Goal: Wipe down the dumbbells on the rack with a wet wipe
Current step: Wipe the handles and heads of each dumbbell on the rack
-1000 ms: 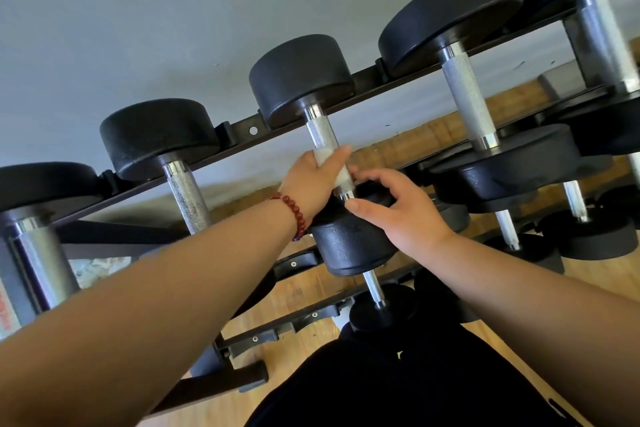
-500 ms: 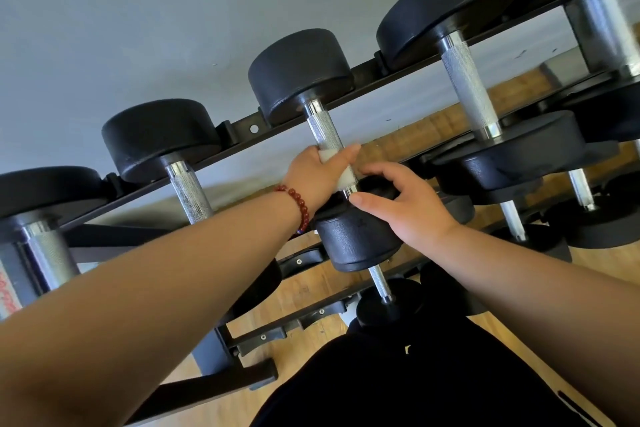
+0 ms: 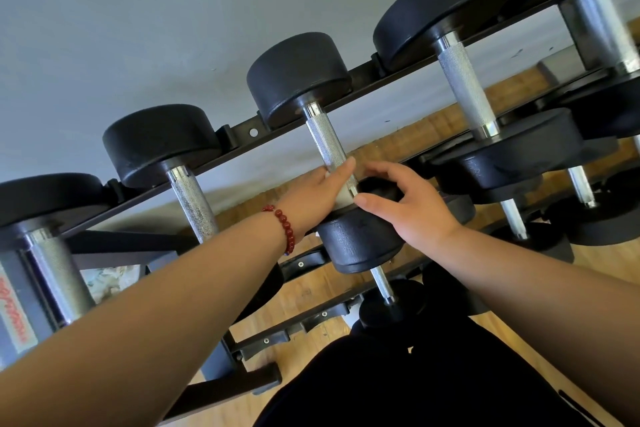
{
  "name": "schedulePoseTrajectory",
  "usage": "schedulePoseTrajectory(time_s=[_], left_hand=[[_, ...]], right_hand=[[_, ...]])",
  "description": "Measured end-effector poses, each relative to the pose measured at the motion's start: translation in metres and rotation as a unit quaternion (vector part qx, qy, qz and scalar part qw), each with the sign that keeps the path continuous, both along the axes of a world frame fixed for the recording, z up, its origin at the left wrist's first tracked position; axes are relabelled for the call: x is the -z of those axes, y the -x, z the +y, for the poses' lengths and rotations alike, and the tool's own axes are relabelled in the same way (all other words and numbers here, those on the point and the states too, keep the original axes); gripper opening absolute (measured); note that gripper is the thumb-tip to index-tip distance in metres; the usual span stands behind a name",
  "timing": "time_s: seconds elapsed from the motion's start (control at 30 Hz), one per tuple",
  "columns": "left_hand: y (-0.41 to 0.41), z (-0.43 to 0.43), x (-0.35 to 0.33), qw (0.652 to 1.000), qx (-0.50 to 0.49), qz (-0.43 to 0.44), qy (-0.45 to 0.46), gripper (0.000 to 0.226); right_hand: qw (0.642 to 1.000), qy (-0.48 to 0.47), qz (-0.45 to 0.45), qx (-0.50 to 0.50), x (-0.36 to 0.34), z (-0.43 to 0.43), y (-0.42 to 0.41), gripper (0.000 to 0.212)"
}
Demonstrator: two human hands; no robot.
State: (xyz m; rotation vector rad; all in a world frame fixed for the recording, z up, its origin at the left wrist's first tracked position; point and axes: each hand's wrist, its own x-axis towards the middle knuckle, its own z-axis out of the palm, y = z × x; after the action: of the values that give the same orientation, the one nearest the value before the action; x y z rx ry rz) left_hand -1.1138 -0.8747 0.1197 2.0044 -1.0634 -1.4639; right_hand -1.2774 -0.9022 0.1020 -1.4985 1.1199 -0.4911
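A row of black dumbbells with knurled steel handles lies across the top tier of a black rack (image 3: 239, 135). My left hand (image 3: 318, 189), with a red bead bracelet at the wrist, wraps a white wet wipe (image 3: 343, 196) round the lower end of the middle dumbbell's handle (image 3: 323, 139). My right hand (image 3: 412, 204) rests on that dumbbell's near head (image 3: 360, 243), thumb and fingers curled over its top edge. Most of the wipe is hidden under my left hand.
Neighbouring dumbbells sit close on both sides: a smaller one at the left (image 3: 192, 198), a bigger one at the right (image 3: 465, 87). Lower tiers carry more dumbbells (image 3: 382, 286). Behind is a grey wall, below a wooden floor (image 3: 311, 291). My dark-clothed leg fills the bottom.
My left hand with the wipe has slid slightly down the handle toward the near head. The right hand stays on that head. The camera has shifted a little.
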Motion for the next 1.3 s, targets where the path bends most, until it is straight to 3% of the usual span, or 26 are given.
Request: schedulePoseTrajectory(time_s=[0.07, 0.17, 0.27, 0.47, 0.63, 0.77, 0.83, 1.03, 1.2, 1.3], left_hand=[[-0.002, 0.004, 0.001, 0.998, -0.051, 0.041, -0.002, 0.035], [-0.009, 0.011, 0.005, 0.999, -0.014, 0.018, 0.041, 0.017], [-0.011, 0.007, 0.009, 0.997, 0.007, -0.038, 0.067, 0.030], [-0.001, -0.006, 0.003, 0.993, 0.037, -0.113, 0.022, 0.042], [-0.008, 0.002, -0.001, 0.992, 0.099, -0.074, 0.010, 0.021], [-0.012, 0.006, -0.003, 0.998, 0.042, 0.052, -0.008, 0.015], [-0.013, 0.005, 0.000, 0.998, 0.047, 0.035, 0.001, 0.011], [-0.002, -0.003, 0.008, 0.999, -0.009, -0.041, 0.017, 0.027], [-0.011, -0.006, 0.001, 0.996, 0.058, -0.067, -0.019, 0.034], [-0.003, -0.011, 0.004, 0.995, 0.054, -0.086, -0.015, 0.049]], right_hand=[[1.000, -0.002, 0.003, 0.002, 0.000, 0.000, -0.001, 0.055], [1.000, -0.006, 0.001, 0.006, 0.000, 0.000, -0.001, 0.055], [1.000, -0.009, -0.002, 0.010, -0.001, 0.001, -0.001, 0.052], [1.000, -0.007, 0.003, 0.007, -0.001, 0.000, 0.000, 0.043], [1.000, -0.020, -0.007, 0.009, 0.003, 0.001, 0.003, 0.054], [0.999, -0.025, -0.019, 0.013, 0.005, 0.001, 0.003, 0.055], [0.999, -0.031, -0.027, 0.013, 0.005, 0.001, 0.003, 0.056], [1.000, -0.025, -0.013, 0.013, 0.004, 0.001, 0.003, 0.057], [0.999, -0.033, -0.011, 0.006, 0.003, 0.001, 0.004, 0.058], [0.999, -0.034, -0.008, 0.010, 0.003, 0.001, 0.004, 0.058]])
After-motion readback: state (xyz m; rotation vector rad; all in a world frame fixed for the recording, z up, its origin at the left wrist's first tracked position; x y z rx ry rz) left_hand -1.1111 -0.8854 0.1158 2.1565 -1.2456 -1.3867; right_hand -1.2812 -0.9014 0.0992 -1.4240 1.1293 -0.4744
